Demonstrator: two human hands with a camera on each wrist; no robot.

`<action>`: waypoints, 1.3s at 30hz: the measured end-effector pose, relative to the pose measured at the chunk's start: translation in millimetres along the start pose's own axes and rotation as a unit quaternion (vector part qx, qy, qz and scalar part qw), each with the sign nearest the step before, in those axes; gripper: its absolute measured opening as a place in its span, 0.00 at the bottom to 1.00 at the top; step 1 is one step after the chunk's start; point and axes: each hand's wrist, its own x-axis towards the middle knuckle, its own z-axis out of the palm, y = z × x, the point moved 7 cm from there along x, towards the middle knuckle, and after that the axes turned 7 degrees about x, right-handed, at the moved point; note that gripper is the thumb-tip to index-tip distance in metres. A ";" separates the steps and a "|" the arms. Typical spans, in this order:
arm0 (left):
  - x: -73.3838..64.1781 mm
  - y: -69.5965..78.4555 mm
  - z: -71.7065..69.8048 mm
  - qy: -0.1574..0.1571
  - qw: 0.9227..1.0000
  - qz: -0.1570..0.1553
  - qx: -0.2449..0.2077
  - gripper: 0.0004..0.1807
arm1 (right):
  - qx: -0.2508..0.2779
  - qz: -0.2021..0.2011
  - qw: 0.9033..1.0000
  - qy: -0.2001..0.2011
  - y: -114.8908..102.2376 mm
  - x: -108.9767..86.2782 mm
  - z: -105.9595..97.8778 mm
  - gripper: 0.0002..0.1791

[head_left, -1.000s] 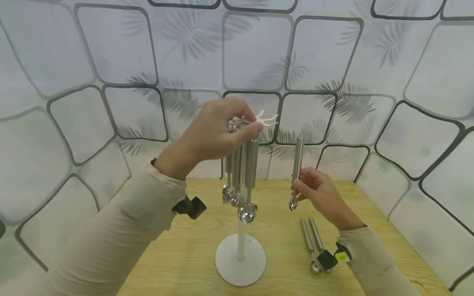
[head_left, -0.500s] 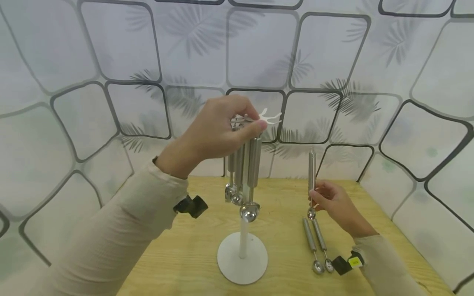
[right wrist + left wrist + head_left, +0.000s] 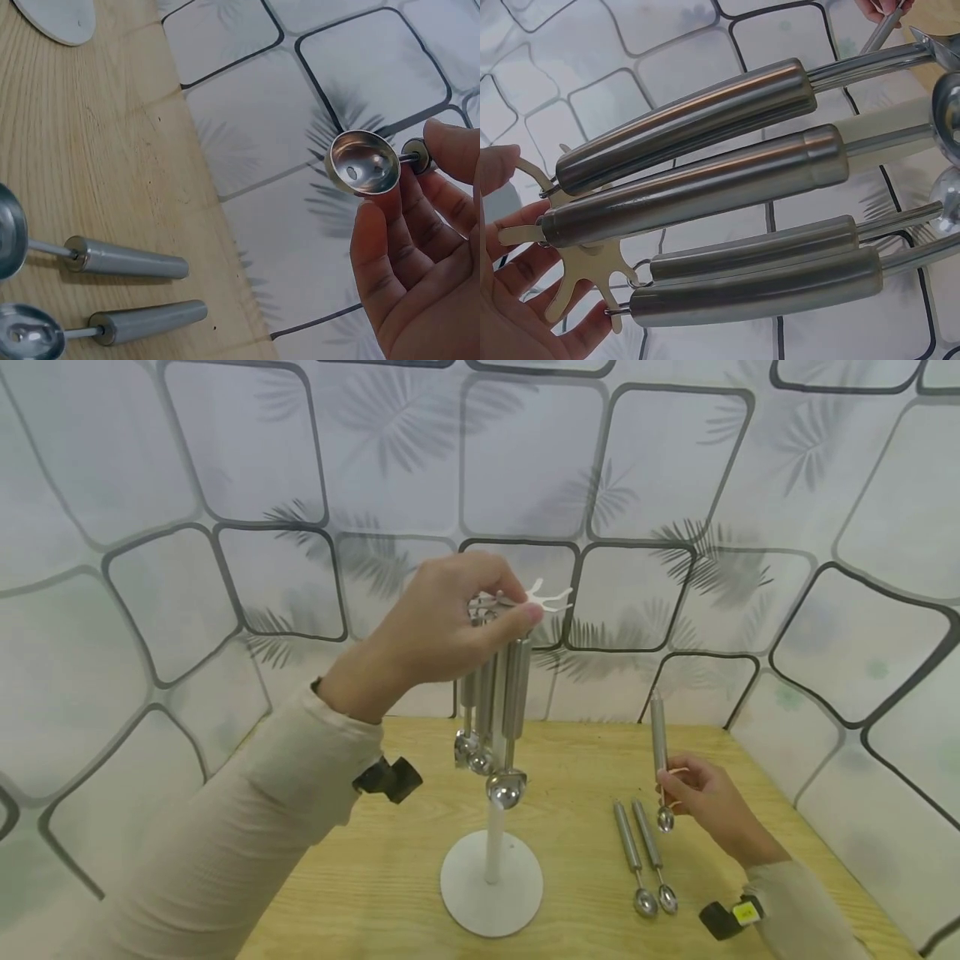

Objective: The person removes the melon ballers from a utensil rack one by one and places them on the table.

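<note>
currently the left hand (image 3: 442, 631) is raised above the light wooden table (image 3: 570, 760), its fingers and thumb curled round the white branching hook top (image 3: 546, 599) of the white round-based hanging stand (image 3: 491, 881). 4 steel-handled scoop tools (image 3: 495, 710) hang from those hooks, handles up and round bowls down, close together and partly overlapping in front of the stand's post. in the left wrist view the same 4 brushed-steel handles (image 3: 705, 217) lie side by side across the frame, each with a wire loop caught on a cream-coloured hook prong (image 3: 585, 266), and the fingertips (image 3: 510, 255) of the left hand touch the prongs. the right hand (image 3: 705, 806) is low over the right part of the table and pinches a small steel melon-baller spoon (image 3: 661, 760) near its bowl end, handle pointing up, bowl down. in the right wrist view the round bowl (image 3: 364, 163) of that spoon shows a small hole in its middle, and the fingers (image 3: 405, 225) curl round the thin neck just behind it. 2 more steel scoop tools (image 3: 645, 860) lie flat on the table just left of the right hand, side by side, bowls toward the camera. the held spoon is clear of the table and well apart from the stand. a patterned white wall covering (image 3: 225, 527) with dark rounded outlines and leaf prints backs the scene.
</note>
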 end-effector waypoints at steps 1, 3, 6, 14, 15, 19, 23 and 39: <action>-0.1 0.3 0.1 0.000 1.000 0.000 0.000 0.10 | 0.001 0.007 1.000 0.000 3.4 -1.2 -1.4 0.15; -0.4 0.6 0.5 -0.001 1.000 -0.001 0.001 0.10 | 0.008 0.023 1.000 -0.001 10.9 -3.2 -4.1 0.16; -0.2 1.2 1.0 0.000 1.000 0.002 0.002 0.10 | 0.021 0.049 0.999 0.001 22.9 -6.7 -8.0 0.17; 0.9 1.8 2.8 -0.001 1.000 0.009 0.005 0.10 | 0.042 0.111 0.993 0.013 50.0 -18.6 -16.9 0.19; 0.7 1.7 2.7 0.000 1.000 0.009 0.003 0.10 | 0.043 0.119 0.992 0.012 52.6 -19.9 -17.5 0.20; -0.4 1.1 2.1 0.002 1.000 0.007 -0.001 0.09 | 0.057 0.152 0.987 0.002 62.2 -24.9 -18.2 0.25; -0.9 1.1 2.0 0.005 1.000 0.010 -0.003 0.10 | 0.076 0.189 0.979 -0.009 71.2 -31.7 -17.4 0.26; -3.6 1.9 2.1 0.009 1.000 0.010 -0.003 0.09 | 0.034 0.255 0.966 -0.036 108.8 -46.7 -18.0 0.25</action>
